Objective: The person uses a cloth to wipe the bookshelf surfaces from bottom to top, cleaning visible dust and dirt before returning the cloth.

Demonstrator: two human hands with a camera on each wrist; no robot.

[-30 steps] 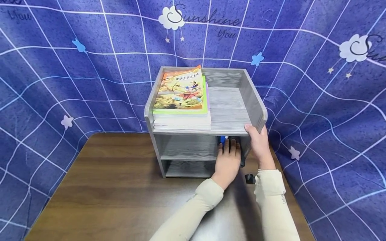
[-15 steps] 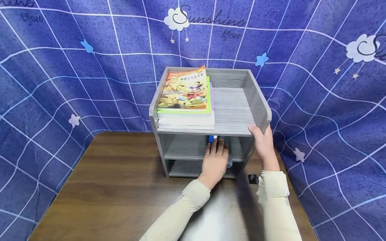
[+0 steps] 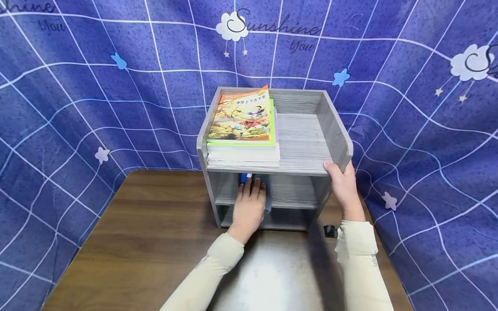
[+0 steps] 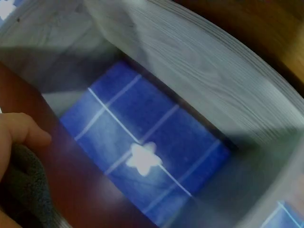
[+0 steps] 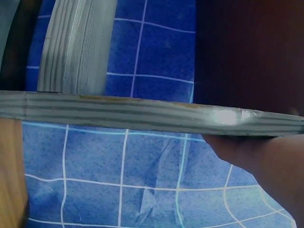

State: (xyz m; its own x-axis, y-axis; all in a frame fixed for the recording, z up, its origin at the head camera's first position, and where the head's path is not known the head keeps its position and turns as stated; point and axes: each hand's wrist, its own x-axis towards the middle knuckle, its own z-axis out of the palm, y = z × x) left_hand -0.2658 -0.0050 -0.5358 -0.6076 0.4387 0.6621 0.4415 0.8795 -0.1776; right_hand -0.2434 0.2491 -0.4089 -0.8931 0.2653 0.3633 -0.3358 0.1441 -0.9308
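A grey wood-grain shelf unit (image 3: 303, 138) stands on the table. My left hand (image 3: 249, 209) reaches into its middle compartment, toward the left side, its fingers pointing inward. Its thumb lies along a dark grey cloth (image 4: 28, 185) in the left wrist view; in the head view the cloth (image 3: 267, 204) shows beside the hand. A small blue and white patch (image 3: 245, 178) appears just past the fingertips. My right hand (image 3: 344, 188) grips the unit's right front side, thumb on the top board's front edge. Most of the cloth is hidden under the left hand.
A stack of books (image 3: 243, 121) fills the left part of the top board. Below the middle shelf is a low compartment (image 3: 285, 219). The brown table (image 3: 155, 242) extends left and in front. A blue patterned curtain (image 3: 175, 52) surrounds the table.
My left hand has slid leftward through the middle compartment with the cloth and the blue and white patch. The right hand keeps its grip. The head view has shifted slightly.
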